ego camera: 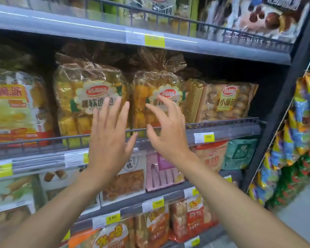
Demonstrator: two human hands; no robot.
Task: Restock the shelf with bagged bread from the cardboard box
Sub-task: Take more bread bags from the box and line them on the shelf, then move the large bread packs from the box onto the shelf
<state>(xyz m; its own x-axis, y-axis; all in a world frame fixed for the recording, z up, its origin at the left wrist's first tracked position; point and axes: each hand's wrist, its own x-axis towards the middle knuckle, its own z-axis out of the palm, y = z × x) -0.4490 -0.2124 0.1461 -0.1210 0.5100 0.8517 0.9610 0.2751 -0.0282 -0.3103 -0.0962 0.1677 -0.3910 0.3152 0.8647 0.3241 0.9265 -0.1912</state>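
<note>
Bread in crinkly clear film: two bags, left bag [82,90] and right bag [151,83], stand upright side by side on the middle shelf [222,130]. My left grip [107,140] and right grip [166,129] hang spread before them, holding nothing. Light, squashy and slippery, I judge; better taken gently by the sides or the gathered top.

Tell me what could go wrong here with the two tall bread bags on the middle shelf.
1. Both the left hand and right hand are open and grip nothing; the left bread bag and right bread bag stand upright behind only a low wire rail, so one might tip forward over it.
2. The right bread bag sits tight against the small-bread bag; pushing on it could squash the bread.
</note>
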